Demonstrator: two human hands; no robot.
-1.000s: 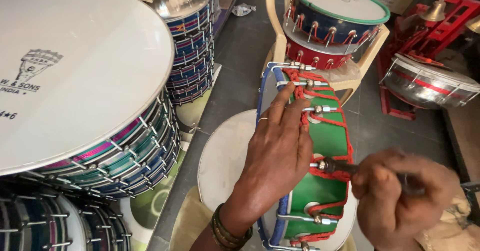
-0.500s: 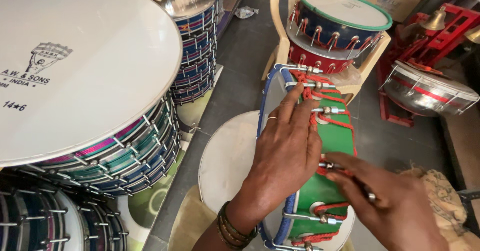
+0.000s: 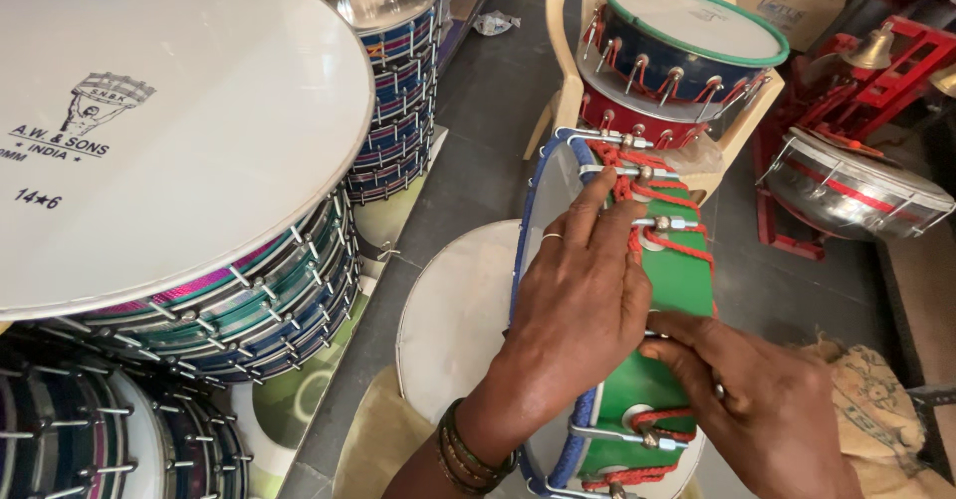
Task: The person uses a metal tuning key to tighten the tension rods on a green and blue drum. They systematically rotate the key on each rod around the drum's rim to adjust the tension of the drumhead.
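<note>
I see the green-shelled drum [image 3: 665,290] standing on its edge between the two hands, one white head facing left, so its axis runs left to right and its rim runs away from me towards the plastic chair [image 3: 573,81]. That rim is the long line here: metal tension hooks [image 3: 662,224] and red cord [image 3: 647,195] follow it from near to far.

My left hand [image 3: 583,295] lies flat over the top of the shell, fingers spread forward along the hooks, pressing rather than gripping; it is grasping nothing, only steadying. My right hand [image 3: 767,409] sits just to its right, fingers curled in against the shell at a hook. I cannot tell whether it pinches a tool or only the hook, as the fingers hide the spot.

To do this well, I judge the left palm should keep the shell from rolling while the right works one hook at a time, evenly round the rim.

Left of the left hand stands a stack of large white-headed drums [image 3: 169,160]; beyond the fingertips, a blue drum [image 3: 687,46] rests on the chair.
</note>
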